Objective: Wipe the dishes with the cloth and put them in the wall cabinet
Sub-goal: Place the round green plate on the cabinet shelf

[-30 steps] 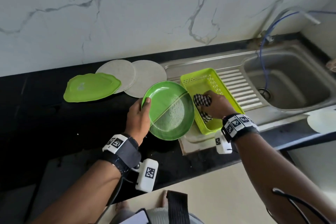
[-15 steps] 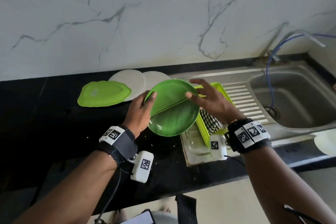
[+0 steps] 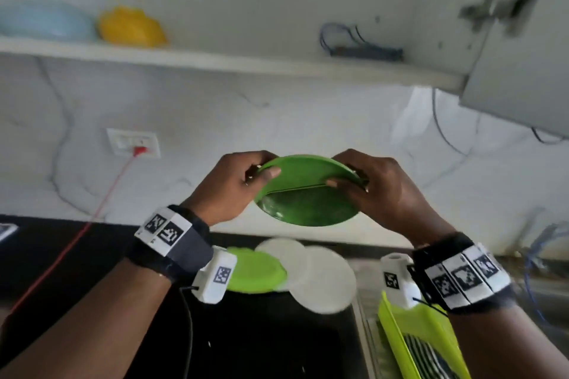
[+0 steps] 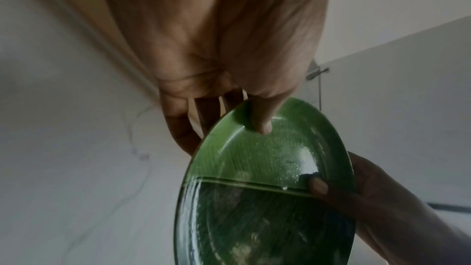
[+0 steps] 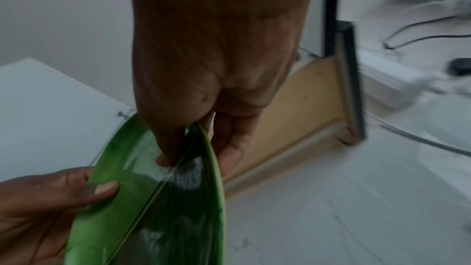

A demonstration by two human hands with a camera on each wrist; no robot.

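Observation:
I hold a round green plate [image 3: 304, 194] up in front of the marble wall, below the wall cabinet's shelf [image 3: 234, 63]. My left hand [image 3: 243, 181] pinches its left rim, thumb on the inner face and fingers behind. My right hand [image 3: 366, 181] pinches the right rim the same way. The plate [image 4: 265, 184] has a ridge across its middle and white specks on its face; the right wrist view shows the plate [image 5: 153, 198] nearly edge-on. The checked cloth [image 3: 431, 357] lies in the lime basket [image 3: 397, 335] at the bottom right.
On the shelf sit a pale blue dish [image 3: 46, 21], a yellow dish [image 3: 132, 28] and a wire item [image 3: 360, 43]. The cabinet door [image 3: 520, 49] hangs open at the right. On the black counter [image 3: 92, 286] lie a green leaf-shaped plate [image 3: 255, 271] and two white plates [image 3: 320, 280].
My right hand left the cloth in the basket and took the plate's right rim. Both hands raised the plate from counter height toward the cabinet shelf; my view tilted upward.

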